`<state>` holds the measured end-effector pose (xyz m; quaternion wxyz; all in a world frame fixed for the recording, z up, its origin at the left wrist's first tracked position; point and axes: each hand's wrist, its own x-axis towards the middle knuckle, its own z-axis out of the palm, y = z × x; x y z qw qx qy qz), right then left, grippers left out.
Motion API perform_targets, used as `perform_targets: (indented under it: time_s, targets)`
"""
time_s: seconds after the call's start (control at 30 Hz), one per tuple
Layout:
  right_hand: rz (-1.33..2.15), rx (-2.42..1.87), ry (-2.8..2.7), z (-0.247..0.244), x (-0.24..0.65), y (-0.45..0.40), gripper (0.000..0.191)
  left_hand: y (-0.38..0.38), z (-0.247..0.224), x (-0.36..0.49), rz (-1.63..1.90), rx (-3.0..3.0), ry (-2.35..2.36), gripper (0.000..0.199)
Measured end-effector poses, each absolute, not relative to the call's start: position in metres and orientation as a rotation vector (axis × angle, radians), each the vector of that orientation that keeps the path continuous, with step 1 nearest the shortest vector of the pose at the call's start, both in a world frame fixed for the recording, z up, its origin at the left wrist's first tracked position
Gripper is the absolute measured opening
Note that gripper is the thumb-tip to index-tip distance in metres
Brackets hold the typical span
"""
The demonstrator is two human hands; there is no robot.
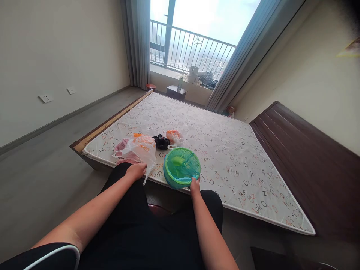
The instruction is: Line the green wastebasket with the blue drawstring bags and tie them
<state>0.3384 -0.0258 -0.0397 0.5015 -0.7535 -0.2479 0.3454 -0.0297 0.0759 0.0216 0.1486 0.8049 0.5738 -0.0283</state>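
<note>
My left hand (136,171) is closed on the edge of a white plastic bag (143,148) with orange print, which lies at the near edge of the mattress (225,157). Pink cloth (123,145) shows beside and under that bag. With its fingers on the near right rim, my right hand (195,185) grips a round green basket (181,152). A thin blue-green plastic bag (174,183) lines the basket and folds over its rim. Behind them sit a bunched black plastic bag (161,142) and a smaller white-and-orange bag (174,137).
A dark wooden headboard (309,157) stands at the right, and a wooden bed rail (112,120) runs along the left. Beyond the mattress are a small dark nightstand (176,92) with a glass on it, grey curtains (137,45) and a railed window. Bags (194,75) lie on the sill.
</note>
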Motion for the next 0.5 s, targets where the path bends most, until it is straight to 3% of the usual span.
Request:
perform_targets:
  time_s: [0.5]
  targets:
    - [0.802, -1.820, -0.634, -0.0391, 0.3392, -0.0260, 0.066, 0.0765, 0.0201, -0.0297, -0.090, 2.295, 1.670, 0.029]
